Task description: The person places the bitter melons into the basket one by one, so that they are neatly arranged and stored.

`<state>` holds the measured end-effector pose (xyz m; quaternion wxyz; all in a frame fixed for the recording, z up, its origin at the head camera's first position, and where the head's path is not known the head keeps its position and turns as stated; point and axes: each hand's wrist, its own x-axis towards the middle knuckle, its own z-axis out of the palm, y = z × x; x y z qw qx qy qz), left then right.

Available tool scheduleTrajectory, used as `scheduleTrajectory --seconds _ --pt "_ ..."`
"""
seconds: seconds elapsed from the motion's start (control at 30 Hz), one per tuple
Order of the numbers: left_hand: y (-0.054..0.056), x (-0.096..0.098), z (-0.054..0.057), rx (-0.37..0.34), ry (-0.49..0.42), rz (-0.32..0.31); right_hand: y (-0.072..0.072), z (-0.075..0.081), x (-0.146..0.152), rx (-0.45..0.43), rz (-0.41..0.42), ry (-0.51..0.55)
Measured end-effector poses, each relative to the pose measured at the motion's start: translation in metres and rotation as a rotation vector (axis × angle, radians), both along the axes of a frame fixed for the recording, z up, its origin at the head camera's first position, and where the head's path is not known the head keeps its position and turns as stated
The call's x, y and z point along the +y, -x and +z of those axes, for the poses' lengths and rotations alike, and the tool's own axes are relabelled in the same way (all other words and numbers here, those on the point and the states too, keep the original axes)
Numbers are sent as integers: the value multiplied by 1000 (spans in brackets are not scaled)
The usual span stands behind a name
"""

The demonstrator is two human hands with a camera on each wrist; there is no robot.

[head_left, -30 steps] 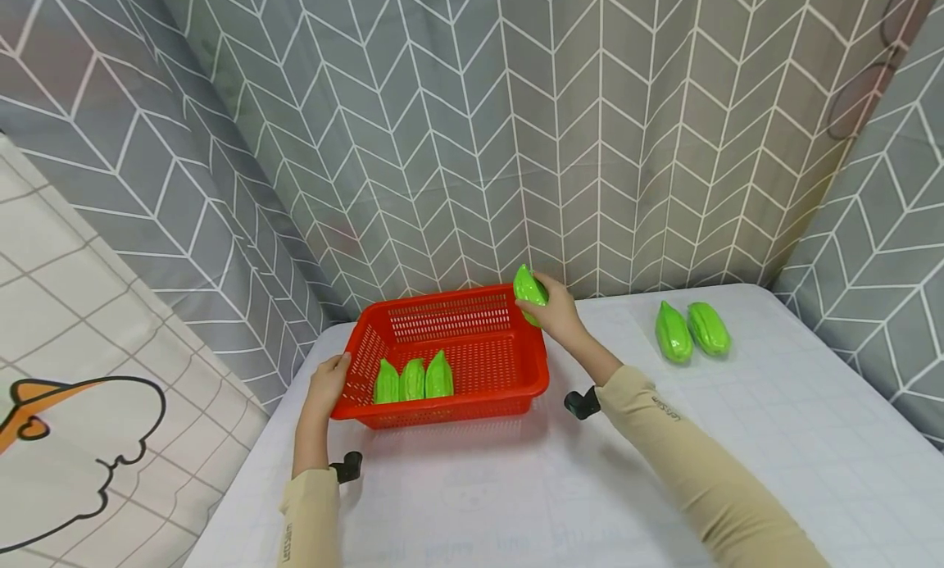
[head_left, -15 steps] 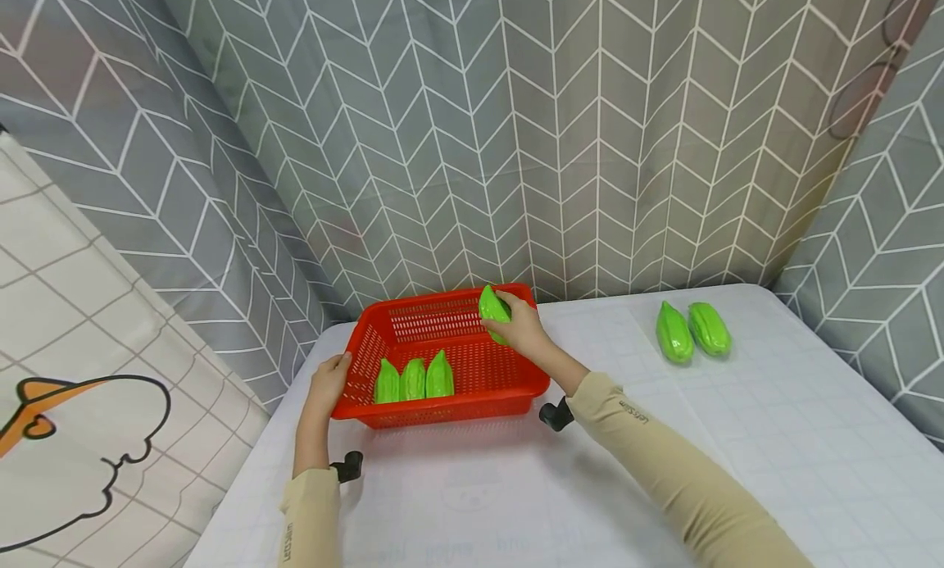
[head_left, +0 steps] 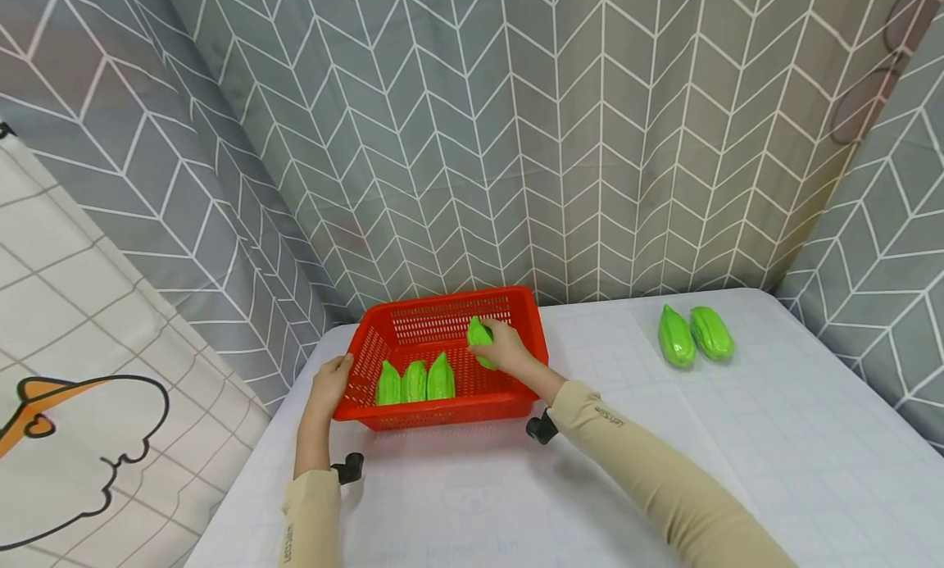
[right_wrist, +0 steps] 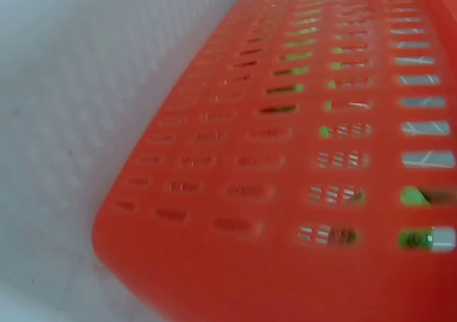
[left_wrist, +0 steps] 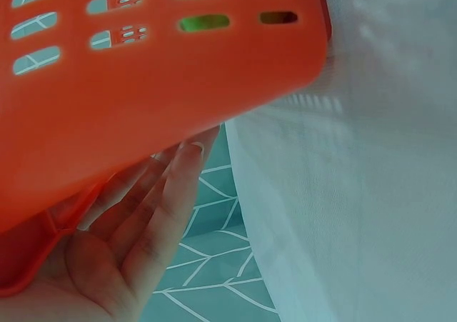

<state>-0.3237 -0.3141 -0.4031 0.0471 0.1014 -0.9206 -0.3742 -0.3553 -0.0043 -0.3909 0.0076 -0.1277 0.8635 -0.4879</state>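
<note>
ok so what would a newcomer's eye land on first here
Likely the bright red slotted plastic basket, back left on the white table, its left end in the left hand. Inside, three glossy green ridged pods form a row at its near left. The right hand holds another in or above it, and two more lie at the table's back right.

With hours counted from the middle of the red basket in the head view, passage at 12 is blocked by the grey curtain. The rim near 9 is occupied by the left hand. Inside, the space near 7 is filled by three green pieces, and near 2 by the right hand with a held piece; room is left at 11. The way at 4 is crossed by the right sleeve. At 3, table room is left before the green pair; more is left at 6.
</note>
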Motion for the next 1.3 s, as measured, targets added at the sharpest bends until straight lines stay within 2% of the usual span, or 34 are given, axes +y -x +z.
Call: scheduleTrajectory --seconds 0.4,0.73,1.0,1.3 --pt "3 -2 -3 -13 2 3 -4 -8 -17 -100 41 -62" --pt "2 -1 -1 -17 -2 -7 -1 -11 -27 -110 78 -147" --pt "4 -3 -2 -22 -20 -11 -1 -11 -31 -165 119 -213" --pt "4 -3 -2 -18 -15 -5 -2 -11 -32 -158 139 -268"
